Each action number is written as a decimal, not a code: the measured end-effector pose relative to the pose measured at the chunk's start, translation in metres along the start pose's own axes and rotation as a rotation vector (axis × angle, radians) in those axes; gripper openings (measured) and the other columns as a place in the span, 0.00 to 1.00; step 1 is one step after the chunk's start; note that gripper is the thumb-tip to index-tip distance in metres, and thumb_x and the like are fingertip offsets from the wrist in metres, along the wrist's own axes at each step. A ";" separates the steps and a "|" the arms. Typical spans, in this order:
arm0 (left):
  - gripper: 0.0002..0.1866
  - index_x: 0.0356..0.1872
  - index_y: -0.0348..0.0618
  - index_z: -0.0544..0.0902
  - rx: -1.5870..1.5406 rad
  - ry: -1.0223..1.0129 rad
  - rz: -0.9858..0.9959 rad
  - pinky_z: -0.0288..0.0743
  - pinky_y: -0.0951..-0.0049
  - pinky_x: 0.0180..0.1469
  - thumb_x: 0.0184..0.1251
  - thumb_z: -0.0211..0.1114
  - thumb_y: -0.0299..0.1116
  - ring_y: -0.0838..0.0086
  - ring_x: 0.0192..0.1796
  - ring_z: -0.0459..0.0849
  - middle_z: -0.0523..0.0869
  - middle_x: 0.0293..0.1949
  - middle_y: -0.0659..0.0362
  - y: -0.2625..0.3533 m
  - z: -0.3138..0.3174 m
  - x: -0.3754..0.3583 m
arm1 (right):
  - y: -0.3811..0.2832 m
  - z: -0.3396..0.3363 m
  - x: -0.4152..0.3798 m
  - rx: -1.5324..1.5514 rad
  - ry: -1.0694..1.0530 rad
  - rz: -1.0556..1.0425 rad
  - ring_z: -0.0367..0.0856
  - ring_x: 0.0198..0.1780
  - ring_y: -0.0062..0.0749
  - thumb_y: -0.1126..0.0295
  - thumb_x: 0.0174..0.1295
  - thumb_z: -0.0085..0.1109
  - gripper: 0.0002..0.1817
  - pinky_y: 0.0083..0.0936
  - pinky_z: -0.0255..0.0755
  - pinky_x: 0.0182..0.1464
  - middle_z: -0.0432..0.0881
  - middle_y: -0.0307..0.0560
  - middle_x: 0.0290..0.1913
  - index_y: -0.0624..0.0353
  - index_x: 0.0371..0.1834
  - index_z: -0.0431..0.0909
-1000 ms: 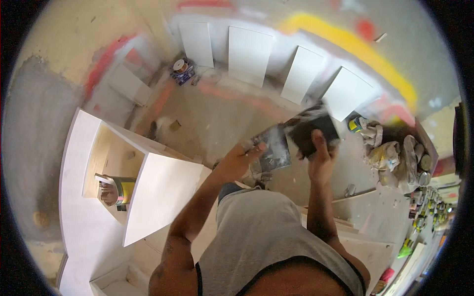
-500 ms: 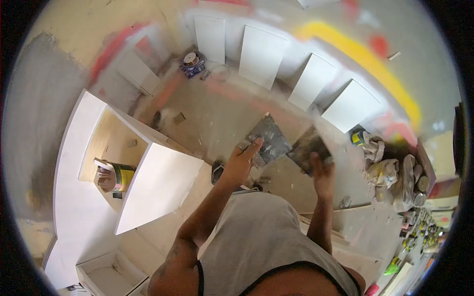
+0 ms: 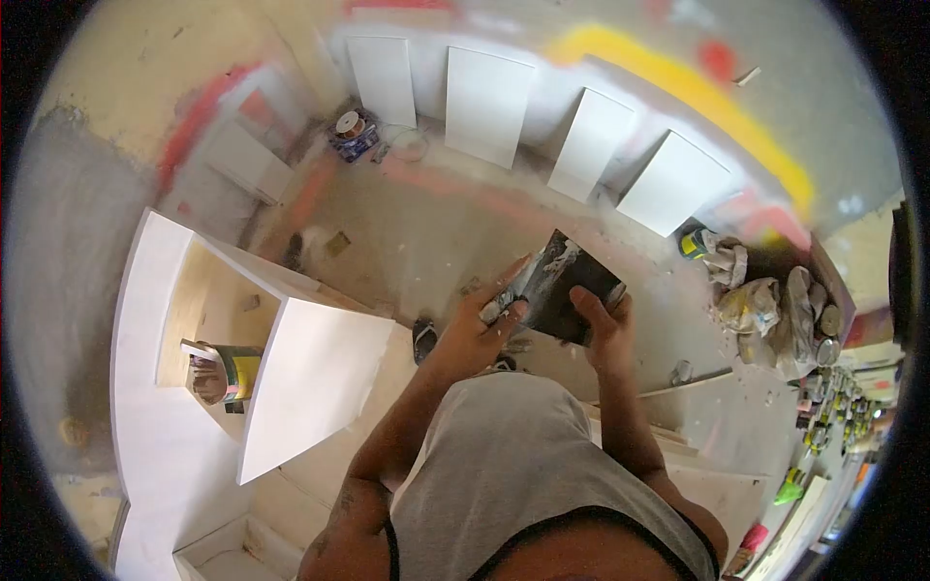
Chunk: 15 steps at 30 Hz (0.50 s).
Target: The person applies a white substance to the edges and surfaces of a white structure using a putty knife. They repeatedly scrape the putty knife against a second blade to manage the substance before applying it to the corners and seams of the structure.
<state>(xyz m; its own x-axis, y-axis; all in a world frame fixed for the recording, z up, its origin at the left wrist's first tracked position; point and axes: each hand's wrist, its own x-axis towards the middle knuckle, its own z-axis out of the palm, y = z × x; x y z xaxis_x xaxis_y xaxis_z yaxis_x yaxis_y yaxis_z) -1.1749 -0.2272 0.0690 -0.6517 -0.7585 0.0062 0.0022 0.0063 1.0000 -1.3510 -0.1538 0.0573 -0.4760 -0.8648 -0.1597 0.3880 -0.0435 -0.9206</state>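
Observation:
My left hand (image 3: 487, 324) is closed on a thin plate (image 3: 528, 283), turned nearly edge-on and smeared with pale putty. My right hand (image 3: 608, 327) grips a dark square plate (image 3: 579, 295), its thumb lying across the top face. White streaks run along the upper left part of the dark plate. Both plates meet in front of my body, the left one against or just over the left edge of the right one; exact contact cannot be told.
A white cabinet (image 3: 320, 363) stands at left, with a paint can (image 3: 242, 373) inside it. White panels (image 3: 489, 105) lean along the far wall. A wire spool (image 3: 350, 124) sits on the floor. Bags (image 3: 751, 308) and another can (image 3: 694, 244) lie at right. Sandals (image 3: 425, 339) show below me.
Both hands have come together. The left plate has tipped from face-up to nearly edge-on and moved against the right one. The right plate has levelled and shifted slightly left.

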 end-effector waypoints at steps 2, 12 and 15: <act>0.29 0.72 0.44 0.64 0.061 -0.028 -0.011 0.61 0.69 0.68 0.71 0.59 0.32 0.69 0.68 0.69 0.73 0.67 0.52 0.003 -0.005 -0.002 | -0.009 0.000 0.000 -0.049 -0.058 0.018 0.84 0.27 0.31 0.69 0.60 0.62 0.15 0.26 0.76 0.20 0.84 0.49 0.36 0.66 0.47 0.77; 0.25 0.70 0.39 0.65 0.106 0.022 0.185 0.57 0.64 0.71 0.72 0.55 0.28 0.63 0.71 0.66 0.69 0.69 0.48 0.006 -0.006 -0.005 | -0.018 0.013 -0.002 0.097 -0.171 0.059 0.85 0.39 0.32 0.72 0.61 0.63 0.14 0.28 0.80 0.41 0.84 0.47 0.43 0.65 0.49 0.78; 0.23 0.68 0.36 0.66 0.059 0.029 0.357 0.54 0.63 0.72 0.72 0.52 0.24 0.61 0.73 0.63 0.67 0.70 0.46 0.000 -0.007 -0.003 | -0.020 0.014 -0.006 0.092 -0.164 0.077 0.85 0.39 0.31 0.71 0.61 0.63 0.14 0.28 0.80 0.41 0.85 0.47 0.43 0.66 0.49 0.78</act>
<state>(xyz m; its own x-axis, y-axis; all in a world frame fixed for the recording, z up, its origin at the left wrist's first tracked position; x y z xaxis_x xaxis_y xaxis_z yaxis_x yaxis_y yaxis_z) -1.1680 -0.2292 0.0689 -0.5961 -0.7197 0.3559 0.1816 0.3109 0.9329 -1.3445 -0.1547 0.0818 -0.3102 -0.9370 -0.1609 0.4919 -0.0134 -0.8705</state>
